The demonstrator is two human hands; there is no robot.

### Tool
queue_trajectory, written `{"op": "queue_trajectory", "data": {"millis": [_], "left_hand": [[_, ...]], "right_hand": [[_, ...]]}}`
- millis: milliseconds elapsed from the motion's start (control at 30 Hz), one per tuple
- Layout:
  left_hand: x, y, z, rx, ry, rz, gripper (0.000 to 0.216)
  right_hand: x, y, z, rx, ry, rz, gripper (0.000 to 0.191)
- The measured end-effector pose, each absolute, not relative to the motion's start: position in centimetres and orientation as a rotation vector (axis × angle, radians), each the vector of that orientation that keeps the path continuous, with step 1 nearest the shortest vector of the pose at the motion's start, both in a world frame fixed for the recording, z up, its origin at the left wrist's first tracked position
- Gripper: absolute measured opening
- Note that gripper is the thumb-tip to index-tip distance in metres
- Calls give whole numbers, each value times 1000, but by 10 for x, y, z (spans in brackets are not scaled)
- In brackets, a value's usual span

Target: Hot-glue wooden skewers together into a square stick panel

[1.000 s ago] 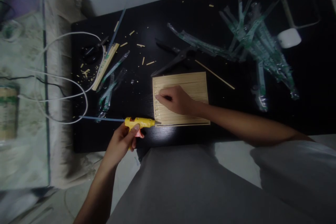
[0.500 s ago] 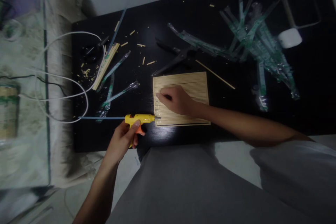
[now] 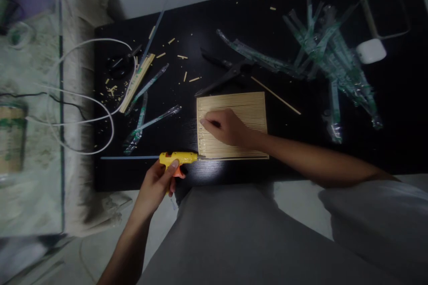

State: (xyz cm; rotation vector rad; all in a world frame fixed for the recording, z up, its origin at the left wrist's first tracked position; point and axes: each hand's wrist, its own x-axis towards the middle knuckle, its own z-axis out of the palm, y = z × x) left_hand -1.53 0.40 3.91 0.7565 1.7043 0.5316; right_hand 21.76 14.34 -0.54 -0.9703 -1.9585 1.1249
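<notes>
A flat mat of wooden sticks laid side by side (image 3: 249, 107) lies on the black table (image 3: 234, 22). My right hand (image 3: 224, 126) rests on the mat's left part with its fingers curled and pressed down. My left hand (image 3: 157, 183) grips a yellow glue gun (image 3: 177, 158) by its handle, a finger on the orange trigger. The gun's nozzle points right and touches the mat's lower left corner. A thin blue glue stick (image 3: 129, 157) juts out of the gun's back to the left.
Black scissors (image 3: 227, 73) lie just behind the mat, with a single long stick (image 3: 276, 95) beside them. Several empty plastic wrappers (image 3: 329, 60) are heaped at the right. A bundle of sticks (image 3: 135, 83), wood chips, white cables (image 3: 83, 98) and more wrappers lie at the left. A white charger (image 3: 370, 50) sits far right.
The glue gun's nozzle has shifted slightly down along the mat's left edge to its lower corner. My right hand stays pressed on the mat. A wrapper at the left moved earlier.
</notes>
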Motion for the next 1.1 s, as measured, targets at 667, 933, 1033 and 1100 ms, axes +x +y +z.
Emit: {"op": "queue_trajectory", "data": {"millis": [667, 933, 1033, 1100], "left_hand": [[-12, 35, 36, 831, 1697, 548, 45], [-11, 25, 42, 831, 1690, 518, 47], [-15, 20, 43, 848, 1675, 487, 49], [-19, 14, 43, 846, 1666, 458, 50]], "right_hand": [[220, 144, -6, -982, -1958, 1147, 45], [220, 144, -4, -974, -1950, 1154, 44], [220, 144, -4, -960, -1956, 1175, 44], [220, 144, -4, -949, -1950, 1181, 44]]}}
